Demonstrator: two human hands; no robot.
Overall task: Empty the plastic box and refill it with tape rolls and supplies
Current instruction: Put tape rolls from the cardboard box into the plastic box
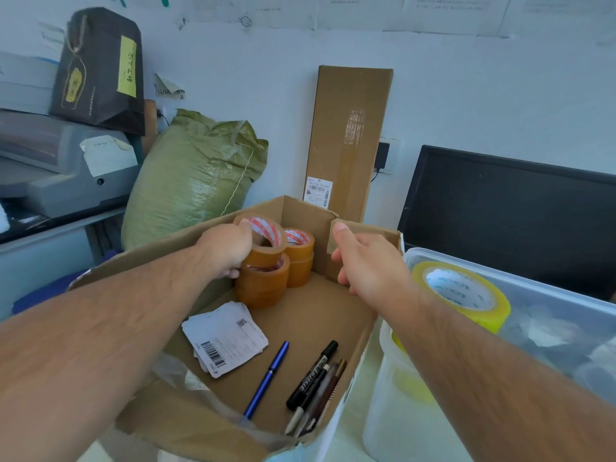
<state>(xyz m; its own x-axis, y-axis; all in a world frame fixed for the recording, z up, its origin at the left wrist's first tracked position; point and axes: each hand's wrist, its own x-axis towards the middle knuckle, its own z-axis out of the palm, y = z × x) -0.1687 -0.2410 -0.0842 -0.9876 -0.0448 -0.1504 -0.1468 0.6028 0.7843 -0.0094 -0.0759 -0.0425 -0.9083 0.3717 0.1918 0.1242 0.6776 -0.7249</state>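
An open cardboard box (300,315) holds brown tape rolls in its far corner. My left hand (226,250) grips the top brown tape roll (268,241), thumb over its rim, tilting it above a lower stack (263,285). A second brown stack (300,258) stands just to the right. My right hand (365,261) pinches the box's right flap (343,228). The clear plastic box (500,295) at right holds a yellow tape roll (463,295) and pale wrapped items.
On the cardboard box floor lie a wad of shipping labels (226,338), a blue pen (266,378) and several markers (316,378). A green sack (196,181), a tall cardboard carton (346,141) and a black monitor (506,208) stand behind. A printer (60,161) sits at left.
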